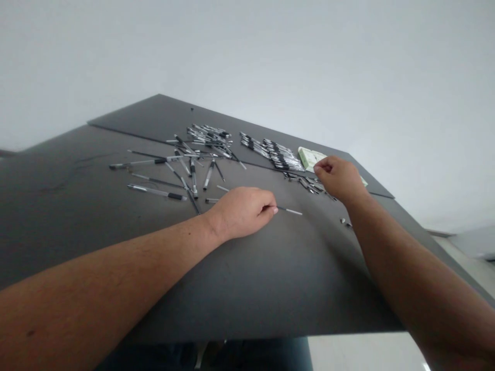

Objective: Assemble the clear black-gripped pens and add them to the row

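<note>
My left hand [245,211] rests low over the table with thumb and fingers closed on a pen refill [292,211]. The dark and pale end of that refill sticks out to the right of my fingertips. A clear pen barrel [212,200] lies partly under the same hand. My right hand [338,178] hovers to the right, fingers pinched together; whatever may be between them is hidden. Below and left of it lie several small pen tips or caps [307,183]. Just behind it is a pale green box [309,157], partly covered by the hand.
Loose pens and refills [189,167] are scattered on the left of the dark grey table [232,288]. Behind them lies a pile of pens [209,134]. Rows of pens [278,153] lie side by side farther right. Small bits [343,221] sit near my right forearm.
</note>
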A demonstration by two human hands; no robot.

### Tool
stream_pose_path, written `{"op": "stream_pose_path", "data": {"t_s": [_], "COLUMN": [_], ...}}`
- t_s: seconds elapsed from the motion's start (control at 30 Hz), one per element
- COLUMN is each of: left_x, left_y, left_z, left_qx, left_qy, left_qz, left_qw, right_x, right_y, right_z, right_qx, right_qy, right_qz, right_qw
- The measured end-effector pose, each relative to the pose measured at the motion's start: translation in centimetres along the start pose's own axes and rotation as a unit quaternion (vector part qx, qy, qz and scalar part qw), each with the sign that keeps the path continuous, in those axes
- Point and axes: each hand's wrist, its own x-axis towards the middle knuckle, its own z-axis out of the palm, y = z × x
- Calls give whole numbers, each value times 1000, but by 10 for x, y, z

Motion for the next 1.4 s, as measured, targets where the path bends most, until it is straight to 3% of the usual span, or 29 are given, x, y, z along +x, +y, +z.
{"op": "stream_pose_path", "data": {"t_s": [0.17, 0.33, 0.53, 0.63, 1.07, 1.4], "left_x": [-2, -4, -6, -7, -6, -6], "left_y": [-2, -3, -4, -6, -9, -10], "left_z": [0, -1, -5, -5, -5, -5], "left_qx": [-3, -12, 5, 12, 36, 38], "left_qy": [13, 10, -11, -18, -43, -59], "left_qz": [1, -10, -37, -40, -55, -61], "left_qw": [1000, 1000, 999, 999, 997, 996], "right_x": [-25, -27, -22, -24, -24, -23], "right_y": [65, 108, 156, 173, 176, 175], "right_z": [-2, 6, -18, -26, -20, -9], "right_qx": [8, -3, -86, -138, -164, -169], "right_qy": [33, -4, 3, -54, -218, -210], "right_qz": [86, 98, 129, 142, 139, 152], "right_qw": [996, 995, 988, 979, 952, 951]}}
